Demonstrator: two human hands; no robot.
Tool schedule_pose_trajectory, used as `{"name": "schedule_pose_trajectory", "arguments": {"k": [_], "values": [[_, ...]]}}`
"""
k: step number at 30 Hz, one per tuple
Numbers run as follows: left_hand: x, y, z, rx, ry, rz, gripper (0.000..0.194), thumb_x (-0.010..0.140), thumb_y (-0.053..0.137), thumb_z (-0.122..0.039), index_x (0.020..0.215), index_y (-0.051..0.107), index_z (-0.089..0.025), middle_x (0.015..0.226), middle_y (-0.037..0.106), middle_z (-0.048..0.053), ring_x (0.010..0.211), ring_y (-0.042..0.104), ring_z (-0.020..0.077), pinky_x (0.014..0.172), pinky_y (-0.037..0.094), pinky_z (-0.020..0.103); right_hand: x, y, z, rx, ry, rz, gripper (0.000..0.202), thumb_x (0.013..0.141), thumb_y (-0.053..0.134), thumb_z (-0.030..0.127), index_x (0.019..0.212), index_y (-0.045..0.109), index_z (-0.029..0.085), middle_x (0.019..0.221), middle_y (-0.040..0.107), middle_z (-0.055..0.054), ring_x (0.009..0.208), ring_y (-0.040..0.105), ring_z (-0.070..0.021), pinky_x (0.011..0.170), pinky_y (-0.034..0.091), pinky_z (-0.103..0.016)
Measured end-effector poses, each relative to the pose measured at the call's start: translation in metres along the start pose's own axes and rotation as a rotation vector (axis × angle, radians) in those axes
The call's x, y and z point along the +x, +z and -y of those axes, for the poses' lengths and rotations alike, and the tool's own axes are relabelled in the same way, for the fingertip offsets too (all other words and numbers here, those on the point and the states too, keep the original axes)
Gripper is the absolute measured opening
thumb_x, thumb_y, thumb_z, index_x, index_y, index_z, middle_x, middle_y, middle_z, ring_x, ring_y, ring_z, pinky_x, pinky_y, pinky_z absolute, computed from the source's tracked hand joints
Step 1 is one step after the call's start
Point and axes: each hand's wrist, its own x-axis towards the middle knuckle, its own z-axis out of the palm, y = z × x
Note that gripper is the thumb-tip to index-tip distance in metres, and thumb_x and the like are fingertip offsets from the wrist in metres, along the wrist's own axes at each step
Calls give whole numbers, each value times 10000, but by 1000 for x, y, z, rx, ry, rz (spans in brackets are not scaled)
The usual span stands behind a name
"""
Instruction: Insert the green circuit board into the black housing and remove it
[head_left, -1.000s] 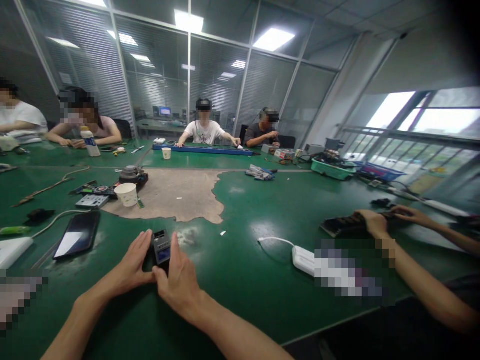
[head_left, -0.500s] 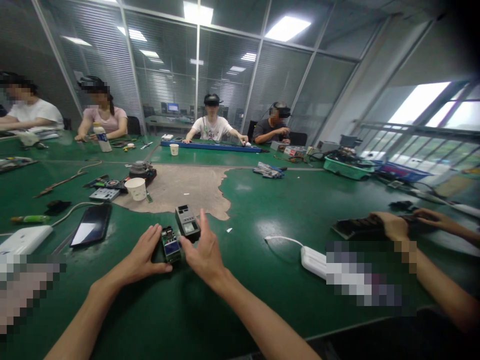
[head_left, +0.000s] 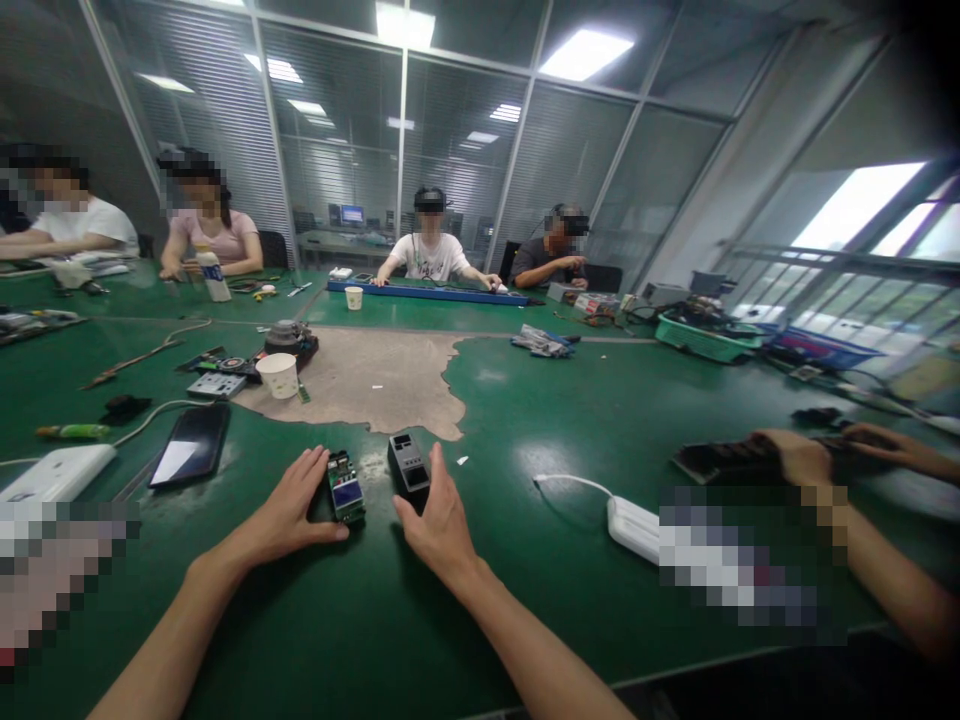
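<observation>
On the green table (head_left: pixel 525 600) lies a small circuit board with a display (head_left: pixel 346 492). My left hand (head_left: pixel 296 505) rests against its left side, thumb and fingers spread around it. To the right stands a grey and black device casing (head_left: pixel 409 468). My right hand (head_left: pixel 442 515) is at the casing's right and near side, thumb and fingers apart, with the casing between them. A gap separates the board from the casing. Whether the fingers press on the casing is hard to tell.
A phone (head_left: pixel 191 447), a white power bank (head_left: pixel 60 480) and a paper cup (head_left: pixel 278 375) are at the left. Right are a white power strip (head_left: pixel 634 527) and another person's hands (head_left: pixel 799 460). Gloves (head_left: pixel 541 341) lie further back; several people sit across.
My right hand and the casing have moved right, away from the board. The casing is turned a little. My left hand stays beside the board. The whole view has shifted slightly.
</observation>
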Motion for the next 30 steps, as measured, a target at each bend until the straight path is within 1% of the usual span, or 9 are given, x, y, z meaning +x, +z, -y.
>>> {"name": "schedule_pose_trajectory", "arguments": {"k": [3,8,11,14,19,21,24,27,30], "values": [[0,0,-1,-1,-5,-1,1104,745,663,-665,1560,151,-124,1620,120,214,1479,97,409,1173,211,559,0,0,0,8,29,-23,938,811,674,314,1541,139,68,1501,392,-240,1395,390,-342,1135,351,-521],[0,1,-2,3,-5,-4,1103,749,648,-680,1554,160,-105,1620,115,217,1483,90,397,1179,202,546,2,1,0,70,10,17,861,841,631,263,1542,160,97,1424,507,-214,1321,500,-316,1096,408,-490],[0,1,-1,7,-3,1,1113,750,641,-684,1548,164,-73,1615,117,233,1482,88,397,1182,196,539,5,-3,5,130,49,16,860,829,645,261,1538,181,112,1358,578,-188,1260,561,-304,1067,440,-477],[0,3,2,0,-5,-11,1165,735,648,-695,1552,114,-60,1609,115,255,1477,95,413,1176,199,554,10,-8,19,214,73,34,863,821,664,279,1532,200,124,1265,653,-145,1170,627,-281,1019,483,-440],[-1,12,15,-36,41,-45,1310,684,687,-724,1549,-16,-36,1595,78,308,1471,71,443,1173,171,580,17,-6,56,327,-47,63,829,840,651,274,1529,202,168,1225,675,-91,1102,659,-233,971,509,-373],[-2,16,20,-55,58,-73,1340,673,702,-723,1549,-65,-61,1598,62,303,1472,64,442,1175,161,579,17,0,68,308,-78,84,829,835,657,276,1525,212,158,1224,672,-102,1099,657,-244,964,511,-377],[-3,18,25,-85,74,-105,1330,690,701,-709,1549,-118,-109,1606,39,285,1473,52,440,1173,164,585,16,10,81,219,-89,129,851,824,666,286,1525,215,117,1232,660,-148,1114,647,-281,961,510,-402],[-3,17,26,-90,77,-122,1332,697,705,-693,1544,-136,-102,1601,44,296,1468,52,454,1165,175,600,15,17,88,100,-70,175,867,822,665,308,1522,213,68,1230,649,-201,1111,645,-320,946,515,-426],[-3,13,25,-64,72,-123,1337,690,722,-667,1545,-130,-96,1598,85,297,1462,77,466,1159,182,613,14,22,93,-11,-60,221,890,820,662,332,1520,199,36,1187,661,-226,1064,660,-348,908,529,-449]]}}
